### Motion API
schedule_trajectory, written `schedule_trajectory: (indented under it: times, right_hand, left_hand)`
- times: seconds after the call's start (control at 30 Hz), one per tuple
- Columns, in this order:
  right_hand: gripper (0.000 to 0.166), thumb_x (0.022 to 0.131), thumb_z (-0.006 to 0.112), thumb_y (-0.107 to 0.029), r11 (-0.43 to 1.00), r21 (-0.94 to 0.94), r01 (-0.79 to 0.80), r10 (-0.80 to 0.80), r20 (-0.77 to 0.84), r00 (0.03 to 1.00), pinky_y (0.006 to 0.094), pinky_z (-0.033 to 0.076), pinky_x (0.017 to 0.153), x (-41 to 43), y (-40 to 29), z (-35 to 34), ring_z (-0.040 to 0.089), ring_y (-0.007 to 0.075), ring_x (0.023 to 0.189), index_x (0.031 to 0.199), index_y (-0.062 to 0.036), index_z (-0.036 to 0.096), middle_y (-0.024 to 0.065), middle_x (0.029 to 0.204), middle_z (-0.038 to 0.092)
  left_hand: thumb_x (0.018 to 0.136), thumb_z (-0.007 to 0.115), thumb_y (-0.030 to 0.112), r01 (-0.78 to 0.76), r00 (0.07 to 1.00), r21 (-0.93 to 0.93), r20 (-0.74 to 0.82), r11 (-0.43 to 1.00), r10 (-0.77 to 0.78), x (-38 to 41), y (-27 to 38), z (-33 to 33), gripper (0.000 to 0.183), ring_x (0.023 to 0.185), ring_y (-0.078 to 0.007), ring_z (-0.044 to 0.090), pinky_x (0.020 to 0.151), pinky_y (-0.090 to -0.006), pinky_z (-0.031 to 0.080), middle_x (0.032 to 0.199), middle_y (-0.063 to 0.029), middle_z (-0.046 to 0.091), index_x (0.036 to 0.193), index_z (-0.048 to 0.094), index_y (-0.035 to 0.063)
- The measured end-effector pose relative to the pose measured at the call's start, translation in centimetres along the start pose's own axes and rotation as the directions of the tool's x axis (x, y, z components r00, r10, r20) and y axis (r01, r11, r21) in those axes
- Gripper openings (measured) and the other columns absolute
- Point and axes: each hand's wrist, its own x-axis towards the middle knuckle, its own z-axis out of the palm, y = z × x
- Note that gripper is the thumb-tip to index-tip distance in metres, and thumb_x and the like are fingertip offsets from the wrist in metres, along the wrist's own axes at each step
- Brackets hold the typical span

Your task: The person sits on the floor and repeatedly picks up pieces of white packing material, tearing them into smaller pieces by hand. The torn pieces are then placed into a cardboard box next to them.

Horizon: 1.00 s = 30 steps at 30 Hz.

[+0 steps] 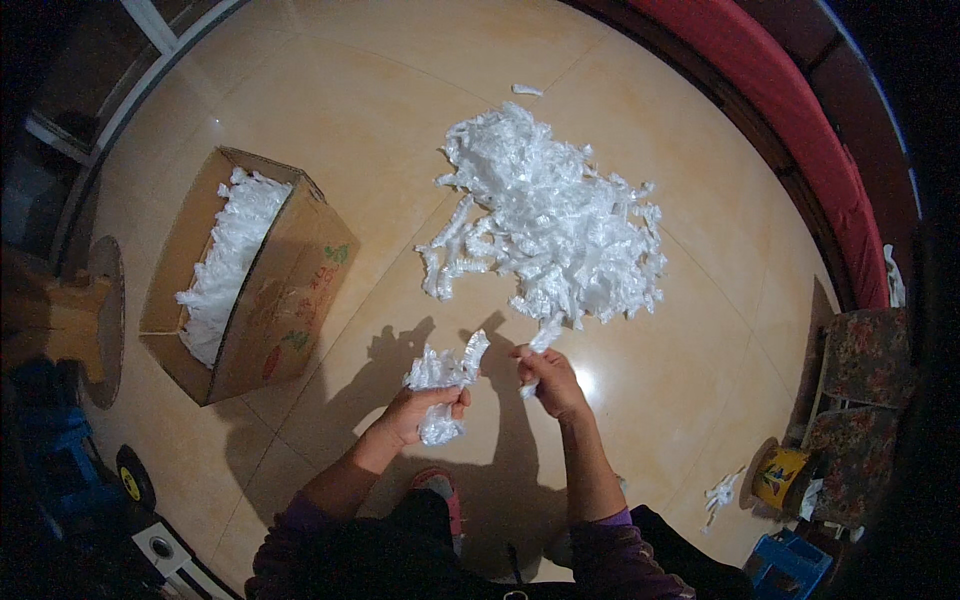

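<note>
My left hand (424,411) is closed around a bundle of gathered white plastic strips (437,369), their ends showing above and below the fist. To its right, my right hand (551,379) grips one crinkled white strip (545,334) between thumb and fingers. Just beyond the right hand, a large loose heap of the same white strips (555,217) is spread on the tiled floor. At the left stands an open cardboard box (300,277) with many white strips (240,247) packed upright in it.
A lone strip (527,90) lies beyond the heap. Lower right are a few scattered strips (720,495), a yellow container (780,476) and a blue plastic stool (791,559). A small wheel (135,478) is at lower left. My slippered foot (442,495) is below my hands.
</note>
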Motion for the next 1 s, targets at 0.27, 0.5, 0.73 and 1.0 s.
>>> schedule_trajectory:
  times: [0.27,0.5,0.73,1.0]
  right_hand:
    - [0.012,0.076,0.061,-0.021,0.997,0.077,-0.014,-0.005,0.243,0.97,0.0187,0.031,0.045,0.3,1.4,2.6,0.044,0.0037,0.051,0.074,-0.01,0.057,-0.0049,0.061,0.051]
    - [0.01,0.077,0.058,-0.014,0.971,-0.233,0.043,-0.004,0.163,0.987,0.0217,0.037,0.049,-0.2,0.9,2.4,0.048,0.007,0.054,0.072,-0.005,0.058,-0.001,0.062,0.054]
    - [0.019,0.082,0.053,-0.018,0.816,-0.538,0.211,-0.175,0.117,0.978,0.0246,0.042,0.054,-0.6,1.1,4.7,0.049,0.0095,0.058,0.08,0.0008,0.053,0.0033,0.062,0.054]
    - [0.022,0.084,0.044,-0.024,0.341,-0.917,0.209,-0.368,0.074,0.927,0.0379,0.043,0.056,-1.7,0.9,6.1,0.054,0.0347,0.063,0.082,-0.0024,0.049,0.0175,0.068,0.055]
  left_hand:
    - [0.08,0.052,0.018,0.047,0.996,0.077,-0.085,0.996,-0.04,0.0,0.1,0.8,0.026,0.073,-0.0173,0.058,0.066,-0.0292,0.046,0.083,-0.0095,0.059,0.099,0.051,0.0009]
    - [0.08,0.054,0.018,0.016,0.99,0.09,-0.144,0.996,-0.003,0.8,0.1,-0.3,0.03,0.084,-0.0157,0.055,0.07,-0.0302,0.046,0.092,-0.0073,0.057,0.105,0.049,0.0022]
    - [0.078,0.057,0.013,0.018,0.99,0.316,-0.137,0.948,0.027,0.5,-0.2,1.0,0.029,0.073,-0.0143,0.054,0.064,-0.029,0.046,0.083,-0.004,0.054,0.104,0.049,0.0036]
    - [0.081,0.052,0.017,-0.044,0.954,0.169,-0.285,0.985,0.092,0.9,-1.0,1.0,0.026,0.08,-0.0147,0.053,0.074,-0.0289,0.044,0.087,-0.0044,0.055,0.103,0.05,0.0016]
